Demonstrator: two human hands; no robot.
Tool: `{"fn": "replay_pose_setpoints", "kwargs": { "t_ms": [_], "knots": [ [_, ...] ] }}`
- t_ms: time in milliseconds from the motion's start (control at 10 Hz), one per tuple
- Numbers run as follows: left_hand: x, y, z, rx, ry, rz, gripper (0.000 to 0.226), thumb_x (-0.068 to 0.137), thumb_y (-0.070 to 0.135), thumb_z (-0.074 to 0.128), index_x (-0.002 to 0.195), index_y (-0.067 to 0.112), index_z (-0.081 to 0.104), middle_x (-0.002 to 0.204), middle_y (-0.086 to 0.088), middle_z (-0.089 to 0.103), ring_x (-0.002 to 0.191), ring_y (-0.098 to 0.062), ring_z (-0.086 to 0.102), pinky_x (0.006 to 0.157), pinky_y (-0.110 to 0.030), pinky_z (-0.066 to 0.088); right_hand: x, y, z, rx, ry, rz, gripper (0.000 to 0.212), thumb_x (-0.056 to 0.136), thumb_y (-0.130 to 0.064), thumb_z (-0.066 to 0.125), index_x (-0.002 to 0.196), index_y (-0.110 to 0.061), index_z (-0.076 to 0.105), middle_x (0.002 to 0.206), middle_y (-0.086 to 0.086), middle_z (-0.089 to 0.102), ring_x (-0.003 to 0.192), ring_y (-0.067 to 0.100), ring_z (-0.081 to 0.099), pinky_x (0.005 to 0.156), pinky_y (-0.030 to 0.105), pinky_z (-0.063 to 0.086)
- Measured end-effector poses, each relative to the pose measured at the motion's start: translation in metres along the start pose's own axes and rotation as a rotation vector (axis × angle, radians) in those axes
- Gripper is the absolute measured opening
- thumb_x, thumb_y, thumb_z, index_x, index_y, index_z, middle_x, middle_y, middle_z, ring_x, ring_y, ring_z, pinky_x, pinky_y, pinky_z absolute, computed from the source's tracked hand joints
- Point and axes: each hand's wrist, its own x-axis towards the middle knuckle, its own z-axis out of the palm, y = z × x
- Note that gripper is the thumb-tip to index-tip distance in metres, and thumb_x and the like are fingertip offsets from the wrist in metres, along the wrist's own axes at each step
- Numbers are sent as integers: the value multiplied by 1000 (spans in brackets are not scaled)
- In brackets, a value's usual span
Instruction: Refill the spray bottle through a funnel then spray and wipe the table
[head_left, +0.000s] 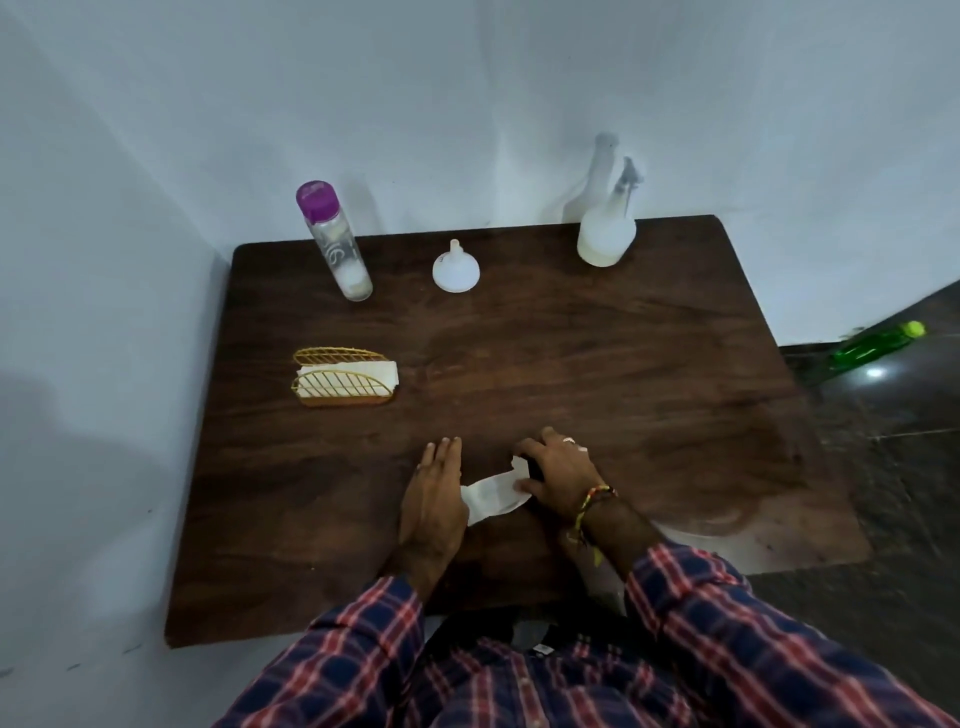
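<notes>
A white tissue (491, 496) lies on the dark wooden table (571, 364) near its front edge, between my hands. My left hand (434, 493) lies flat with straight fingers on the tissue's left end. My right hand (558, 470) has curled fingers and pinches the tissue's right end. The clear spray bottle (608, 228) with whitish liquid stands at the back right. A white funnel (455, 267) rests mouth-down at the back centre. A clear bottle with a purple cap (335, 244) stands at the back left.
A gold wire holder with white tissues (343, 376) sits at the table's left. Wet smears mark the table's right side. A green bottle (878, 345) lies on the dark floor to the right. White walls close the left and back.
</notes>
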Motion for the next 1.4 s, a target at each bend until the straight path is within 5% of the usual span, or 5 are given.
{"fn": "replay_pose_setpoints", "kwargs": {
  "t_ms": [300, 600, 900, 1100, 1400],
  "knots": [
    [20, 44, -1, -47, -6, 23, 53, 102, 15, 40, 153, 14, 24, 160, -3, 27, 150, -17, 15, 118, -32, 25, -18, 16, -13, 692, 260, 292, 19, 74, -12, 71, 68, -15, 54, 65, -4, 56, 65, 12, 54, 56, 22, 40],
    [76, 195, 20, -38, -114, 102, 52, 104, 20, 39, 153, 17, 24, 161, 0, 24, 150, -15, 13, 118, -31, 20, -38, 160, -81, 841, 511, 398, 41, 73, -9, 78, 110, -13, 60, 96, -2, 64, 85, 11, 58, 71, 18, 41],
    [187, 400, 119, 87, -325, 226, 93, 89, 57, 54, 156, 18, 2, 164, -9, -3, 150, -27, -7, 121, -48, -1, -54, 368, -151, 903, 908, 669, 16, 73, -14, 81, 80, -13, 66, 71, -3, 65, 64, 11, 59, 63, 23, 45],
    [224, 448, 177, 242, -141, 54, 117, 71, 89, 31, 156, 19, -6, 163, -12, -8, 149, -32, -14, 111, -67, -8, 34, 498, -151, 949, 837, 845, 17, 76, -16, 78, 87, -8, 69, 85, 10, 71, 78, 27, 66, 70, 30, 48],
    [233, 440, 198, 336, -131, 27, 122, 63, 98, 14, 156, 22, -8, 163, -9, -10, 149, -32, -13, 110, -68, -4, 171, 584, -96, 1004, 343, 947, 29, 92, -13, 52, 118, -5, 63, 120, 16, 64, 115, 33, 59, 96, 38, 50]
  ]
}}
